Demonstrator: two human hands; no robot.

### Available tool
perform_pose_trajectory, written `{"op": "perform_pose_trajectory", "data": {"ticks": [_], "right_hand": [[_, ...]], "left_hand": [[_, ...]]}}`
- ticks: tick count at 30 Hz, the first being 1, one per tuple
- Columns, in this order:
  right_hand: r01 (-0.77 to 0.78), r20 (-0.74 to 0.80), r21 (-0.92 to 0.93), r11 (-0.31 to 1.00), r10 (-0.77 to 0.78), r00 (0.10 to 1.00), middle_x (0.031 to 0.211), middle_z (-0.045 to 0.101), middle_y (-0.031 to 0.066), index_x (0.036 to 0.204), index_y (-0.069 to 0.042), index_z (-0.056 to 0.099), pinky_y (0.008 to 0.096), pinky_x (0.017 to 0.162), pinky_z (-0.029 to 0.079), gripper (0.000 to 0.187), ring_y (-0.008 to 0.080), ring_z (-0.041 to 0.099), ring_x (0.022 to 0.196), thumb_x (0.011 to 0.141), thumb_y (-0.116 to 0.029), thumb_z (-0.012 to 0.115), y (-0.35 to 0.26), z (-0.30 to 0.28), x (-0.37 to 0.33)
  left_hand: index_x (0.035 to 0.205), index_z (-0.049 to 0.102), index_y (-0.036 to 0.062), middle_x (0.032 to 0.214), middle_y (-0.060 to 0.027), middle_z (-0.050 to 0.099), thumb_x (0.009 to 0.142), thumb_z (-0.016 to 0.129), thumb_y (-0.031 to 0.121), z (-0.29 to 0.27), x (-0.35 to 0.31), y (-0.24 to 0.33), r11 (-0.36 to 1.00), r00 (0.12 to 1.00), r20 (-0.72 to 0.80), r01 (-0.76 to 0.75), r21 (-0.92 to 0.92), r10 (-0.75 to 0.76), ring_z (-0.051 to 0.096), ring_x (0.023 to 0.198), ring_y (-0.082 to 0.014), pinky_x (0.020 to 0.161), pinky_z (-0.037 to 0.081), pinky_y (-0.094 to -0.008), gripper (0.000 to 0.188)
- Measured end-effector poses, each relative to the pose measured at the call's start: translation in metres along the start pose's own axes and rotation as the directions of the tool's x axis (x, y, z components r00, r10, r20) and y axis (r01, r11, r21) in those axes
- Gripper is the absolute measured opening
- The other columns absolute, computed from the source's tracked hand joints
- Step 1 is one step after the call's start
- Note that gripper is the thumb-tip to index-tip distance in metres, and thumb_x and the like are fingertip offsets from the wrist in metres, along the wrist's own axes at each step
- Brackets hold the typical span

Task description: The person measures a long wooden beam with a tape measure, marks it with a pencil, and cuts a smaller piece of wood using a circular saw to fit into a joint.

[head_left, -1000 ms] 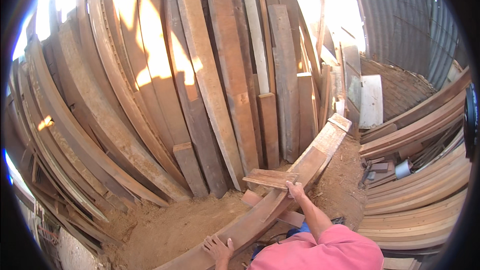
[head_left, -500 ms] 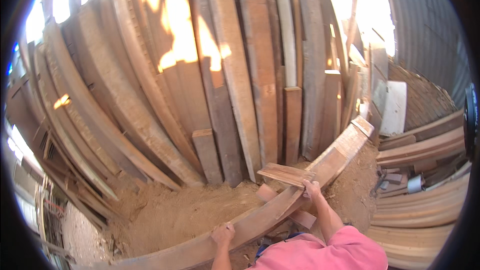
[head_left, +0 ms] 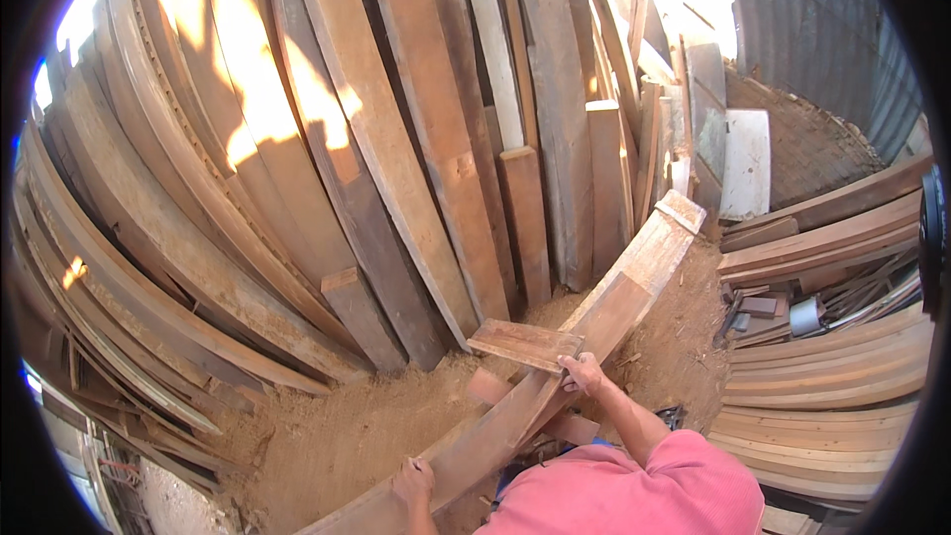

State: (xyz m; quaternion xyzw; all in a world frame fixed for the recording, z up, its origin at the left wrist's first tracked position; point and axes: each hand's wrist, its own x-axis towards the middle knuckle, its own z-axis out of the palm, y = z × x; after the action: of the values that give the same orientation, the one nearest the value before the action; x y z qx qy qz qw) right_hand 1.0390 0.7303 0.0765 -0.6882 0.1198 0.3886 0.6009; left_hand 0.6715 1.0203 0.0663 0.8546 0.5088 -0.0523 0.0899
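Observation:
A long, thick plank [head_left: 634, 277] runs from the lower left to the upper right in front of me. My right hand [head_left: 584, 374] is closed on the near end of a short wooden board [head_left: 525, 345], which lies across the plank and juts past its far edge. A thin strip of wood slants along the plank from beneath that hand; whether it joins the board I cannot tell. Resting on the plank's lower left part, my left hand [head_left: 413, 481] has its fingers curled in. Anything inside it is too small to make out.
Tall boards [head_left: 436, 139] lean in a row beyond the plank. A reddish wood block [head_left: 487, 386] pokes out from under it. Stacked planks [head_left: 822, 357] lie at the right, near a grey cylinder [head_left: 805, 317] and scraps. Sandy ground [head_left: 327, 436] surrounds the plank.
The view has shifted, so the leaning boards sit further left in it. Both hands keep about the same places on the plank and the short board.

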Motion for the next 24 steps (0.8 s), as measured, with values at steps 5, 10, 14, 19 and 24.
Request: {"op": "perform_pose_trajectory", "data": {"ticks": [5, 10, 14, 19, 24], "right_hand": [[-0.016, -0.007, 0.021, 1.0, 0.016, 1.0, 0.081, 0.069, 0.015, 0.1, 0.007, 0.067, 0.0386, 0.059, 0.059, 0.039, 0.0243, 0.069, 0.069, 0.091, -0.031, 0.067, -0.005, 0.014, -0.004], [0.104, -0.039, -0.036, 0.994, -0.106, 0.994, 0.083, 0.07, 0.0147, 0.096, 0.007, 0.067, 0.04, 0.062, 0.054, 0.034, 0.0251, 0.068, 0.073, 0.086, -0.025, 0.065, -0.001, 0.032, 0.0], [0.436, 0.145, -0.444, 0.783, -0.417, 0.897, 0.074, 0.063, 0.007, 0.089, 0.003, 0.066, 0.0382, 0.071, 0.05, 0.032, 0.0209, 0.061, 0.073, 0.083, -0.028, 0.066, -0.055, 0.065, -0.015], [0.59, 0.237, -0.285, 0.755, -0.541, 0.807, 0.09, 0.066, 0.0141, 0.113, 0.001, 0.059, 0.0423, 0.072, 0.05, 0.041, 0.0236, 0.063, 0.084, 0.084, -0.026, 0.071, -0.131, 0.165, -0.082], [0.198, 0.525, -0.069, 0.978, -0.133, 0.841, 0.101, 0.061, 0.0074, 0.139, -0.003, 0.038, 0.0305, 0.074, 0.051, 0.072, 0.016, 0.057, 0.081, 0.084, -0.027, 0.079, -0.068, 0.283, -0.13]], "left_hand": [[0.093, 0.072, 0.0064, 0.087, -0.0209, 0.072, 0.09, 0.05, 0.038, 0.006, 0.002, -0.016, 0.999, 1.0, -0.03, 0.001, 0.05, 0.001, 0.069, 0.083, -0.0419, 0.079, 0.052, -0.0533, 0.039], [0.093, 0.072, 0.0067, 0.087, -0.0209, 0.072, 0.09, 0.05, 0.039, 0.005, 0.002, -0.009, 0.998, 1.0, 0.019, -0.015, 0.065, 0.014, 0.069, 0.083, -0.0417, 0.081, 0.052, -0.0538, 0.039], [0.095, 0.072, 0.0059, 0.085, -0.0208, 0.072, 0.09, 0.049, 0.039, 0.013, 0.0, -0.004, 0.998, 0.999, -0.01, -0.046, 0.048, 0.047, 0.07, 0.083, -0.0415, 0.083, 0.052, -0.0541, 0.04], [0.095, 0.072, 0.0046, 0.087, -0.021, 0.072, 0.089, 0.052, 0.04, 0.021, 0.0, -0.012, 0.996, 0.991, -0.11, -0.083, -0.01, 0.082, 0.07, 0.08, -0.0407, 0.081, 0.053, -0.0545, 0.041], [0.119, 0.064, 0.0073, 0.109, -0.0217, 0.068, 0.088, 0.062, 0.044, -0.016, -0.02, -0.034, 0.947, 0.966, -0.183, -0.223, -0.23, 0.183, 0.064, 0.109, -0.0361, 0.097, 0.047, -0.0497, 0.048]]}}
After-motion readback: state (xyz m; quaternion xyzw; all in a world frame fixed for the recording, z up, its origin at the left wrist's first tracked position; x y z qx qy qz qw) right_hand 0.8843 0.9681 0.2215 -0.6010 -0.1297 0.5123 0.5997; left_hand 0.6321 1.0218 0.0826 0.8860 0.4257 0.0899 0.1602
